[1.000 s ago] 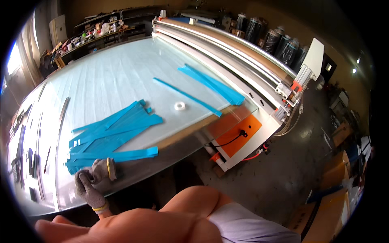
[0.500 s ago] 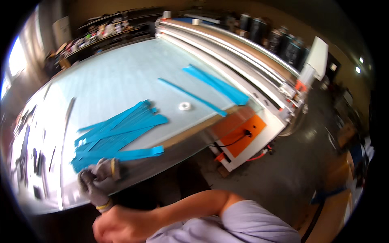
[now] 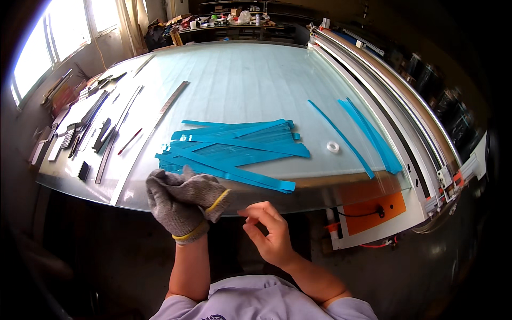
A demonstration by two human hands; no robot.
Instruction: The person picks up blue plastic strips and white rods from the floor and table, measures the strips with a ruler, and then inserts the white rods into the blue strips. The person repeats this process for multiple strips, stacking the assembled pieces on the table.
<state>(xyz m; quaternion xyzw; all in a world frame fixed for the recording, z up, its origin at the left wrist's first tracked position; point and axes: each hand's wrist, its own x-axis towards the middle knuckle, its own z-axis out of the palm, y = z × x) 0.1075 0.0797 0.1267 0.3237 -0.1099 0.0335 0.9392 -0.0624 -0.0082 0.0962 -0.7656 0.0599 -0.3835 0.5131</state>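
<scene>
At the table's near edge, my left hand (image 3: 173,208) wears a grey knit work glove with a yellow cuff. Its fingers are closed round a second grey work glove (image 3: 205,190), whose yellow-edged cuff points right. My right hand (image 3: 271,233) is bare, just right of that cuff and apart from it, with fingers bent and the thumb separate; nothing shows in it. Beyond the gloves, a loose pile of flat blue strips (image 3: 250,144) lies crisscrossed on the glass-topped table (image 3: 234,74).
Right of the pile are a white tape roll (image 3: 333,146), a single blue strip (image 3: 341,137) and a blue bundle (image 3: 376,138). To the left lie a metal ruler (image 3: 154,128), a red pen (image 3: 129,142), a stapler (image 3: 101,134) and a calculator (image 3: 68,136). A long white machine rail (image 3: 373,101) borders the right side.
My view has swung left. My right hand, earlier across near the gloved wrist, is now drawn back to the right. The left still holds the loose glove.
</scene>
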